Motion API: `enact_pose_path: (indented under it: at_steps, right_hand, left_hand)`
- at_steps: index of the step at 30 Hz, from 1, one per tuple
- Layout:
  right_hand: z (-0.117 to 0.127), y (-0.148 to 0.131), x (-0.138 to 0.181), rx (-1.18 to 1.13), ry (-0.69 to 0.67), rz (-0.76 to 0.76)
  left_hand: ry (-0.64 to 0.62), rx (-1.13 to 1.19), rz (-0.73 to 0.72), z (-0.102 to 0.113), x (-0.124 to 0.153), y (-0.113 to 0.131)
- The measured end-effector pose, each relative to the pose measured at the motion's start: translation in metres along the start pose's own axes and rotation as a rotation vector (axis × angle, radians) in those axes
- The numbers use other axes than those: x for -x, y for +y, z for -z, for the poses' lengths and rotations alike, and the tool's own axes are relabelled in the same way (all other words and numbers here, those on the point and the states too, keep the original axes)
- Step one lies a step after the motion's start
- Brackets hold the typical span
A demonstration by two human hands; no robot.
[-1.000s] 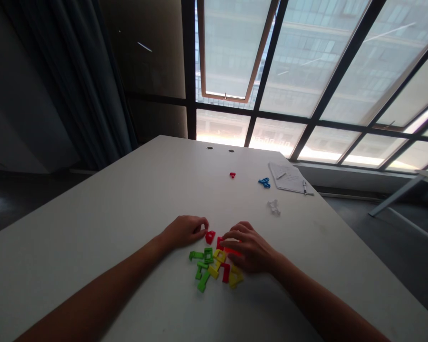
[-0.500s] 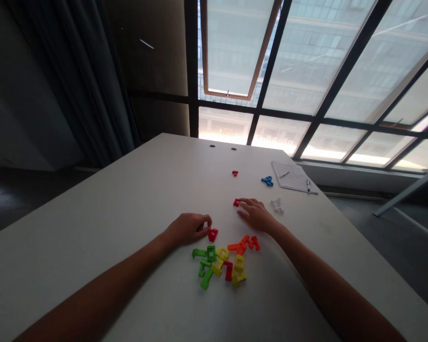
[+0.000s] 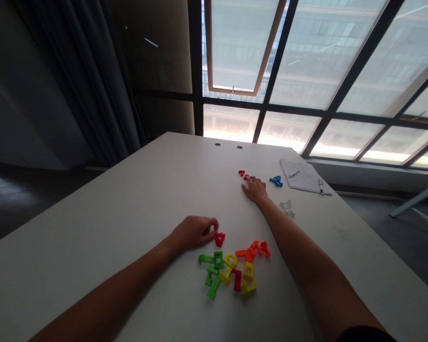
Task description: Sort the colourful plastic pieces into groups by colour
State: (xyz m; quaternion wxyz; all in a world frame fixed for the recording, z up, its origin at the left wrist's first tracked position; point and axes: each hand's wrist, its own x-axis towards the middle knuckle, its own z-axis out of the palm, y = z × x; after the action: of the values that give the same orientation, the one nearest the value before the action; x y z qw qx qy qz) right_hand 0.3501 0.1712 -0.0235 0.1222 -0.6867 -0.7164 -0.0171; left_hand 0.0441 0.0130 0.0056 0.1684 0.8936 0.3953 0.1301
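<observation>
- The right hand (image 3: 256,190) reaches far out over the white table (image 3: 146,199), fingertips at a small red piece (image 3: 246,177) – whether they pinch it or only press on it, I cannot tell
- Just beyond that piece and slightly to its left lies the far red piece (image 3: 241,172); the gap between the two is narrow, and the right hand is much the nearer
- The left hand (image 3: 198,230) rests closer in, thumb and forefinger curled towards each other; the holed red piece (image 3: 219,240) sits right at their tips, on the right side, though contact or grip is unclear
- That holed piece is nearly as wide as it is long, its slightly longer axis running away from the person and leaning right
- The bent red piece (image 3: 237,279) lies nearer the body, untouched among the yellow pieces (image 3: 248,271) – its longer leg points roughly towards the person, and the left hand is nearer to it
- The blue pieces (image 3: 276,181) lie to the right of the right hand, apart from it
</observation>
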Motion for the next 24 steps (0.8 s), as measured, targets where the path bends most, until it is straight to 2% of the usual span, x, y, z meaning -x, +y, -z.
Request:
enact_pose_path:
  at_steps: [6, 11, 17, 20, 22, 24]
  right_hand:
    - [-0.005, 0.005, -0.011, 0.016, -0.021, 0.012]
    - [-0.003, 0.003, -0.003, 0.006, 0.001, -0.003]
    - [0.003, -0.002, 0.024, 0.017, 0.014, 0.044]
    - [0.006, -0.01, 0.041, 0.025, 0.067, 0.087]
    - [0.008, -0.016, 0.055, 0.013, 0.101, 0.151]
    - [0.012, -0.022, 0.072, -0.05, 0.124, 0.296]
  left_hand:
    - [-0.012, 0.004, -0.015, -0.001, -0.001, -0.001]
    - [-0.015, 0.009, -0.018, 0.0, 0.0, -0.001]
    - [-0.014, 0.012, -0.024, 0.001, 0.0, -0.002]
    - [-0.012, 0.02, -0.025, 0.001, 0.0, -0.002]
    - [-0.009, 0.025, -0.022, 0.001, 0.0, -0.002]
    - [-0.004, 0.027, -0.019, 0.002, 0.0, -0.001]
